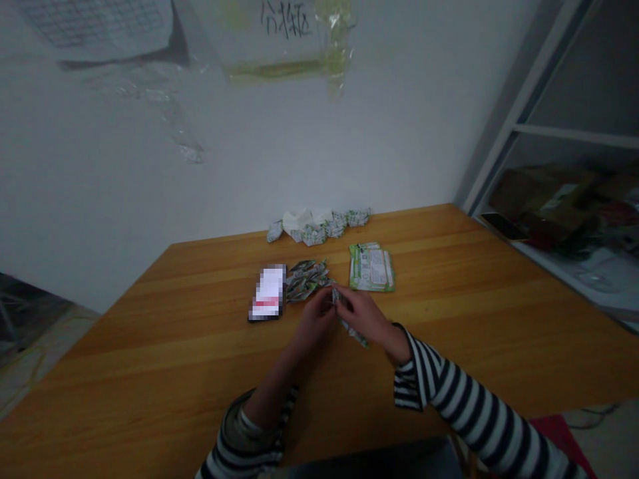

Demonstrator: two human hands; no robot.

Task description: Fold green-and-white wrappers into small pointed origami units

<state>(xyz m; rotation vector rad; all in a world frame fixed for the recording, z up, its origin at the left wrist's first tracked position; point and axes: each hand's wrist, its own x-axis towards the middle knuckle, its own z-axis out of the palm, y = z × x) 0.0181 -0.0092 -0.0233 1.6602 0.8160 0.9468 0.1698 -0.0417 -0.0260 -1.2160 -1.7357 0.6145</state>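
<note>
Above the near middle of the wooden table (464, 352), a folded paper strip (348, 324) printed in green and white is pinched between the person's two hands, its lower end slanting toward the right (the print is too small to read). The left hand (313, 321) and the right hand (363, 316) are together, their fingertips closed on the upper end of the strip, and black-and-white striped sleeves (464, 399) run back from both wrists. Just beyond the hands on the table lies a heap of folded paper pieces (307, 281) in a similar print. Against the heap's left side sits a flat rectangular object (267, 293), pixelated past telling what it is, while a stack of green-and-white printed sheets (372, 267) lies just to the heap's right. Along the table's far edge, against the white wall (100, 199), runs a row of folded paper shapes (319, 226). A taped sheet (279, 40) hangs on the wall above, and past the table's far right corner stands a white shelf unit (519, 126) holding dark packages (544, 193).
</note>
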